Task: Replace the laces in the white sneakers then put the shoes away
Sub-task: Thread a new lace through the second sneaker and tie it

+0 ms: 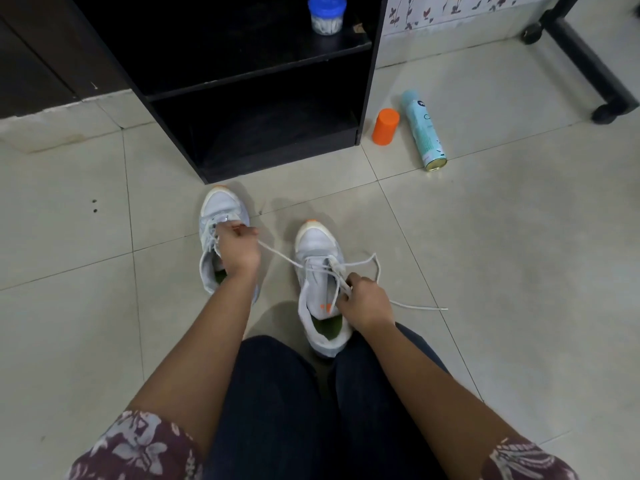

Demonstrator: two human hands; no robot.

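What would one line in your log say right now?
left hand: pinching lace | right hand: gripping lace at right sneaker | left sneaker: on floor | shelf: no shoes

spray can [424,129] print too blurred, no readable text

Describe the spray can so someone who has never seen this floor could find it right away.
Start at the black shelf unit standing on the tiled floor; just past its right side sits a short orange cap, upright. The spray can lies on its side immediately right of that cap. It is the long pale teal cylinder with a gold metal base facing the viewer, the only thing lying flat there.
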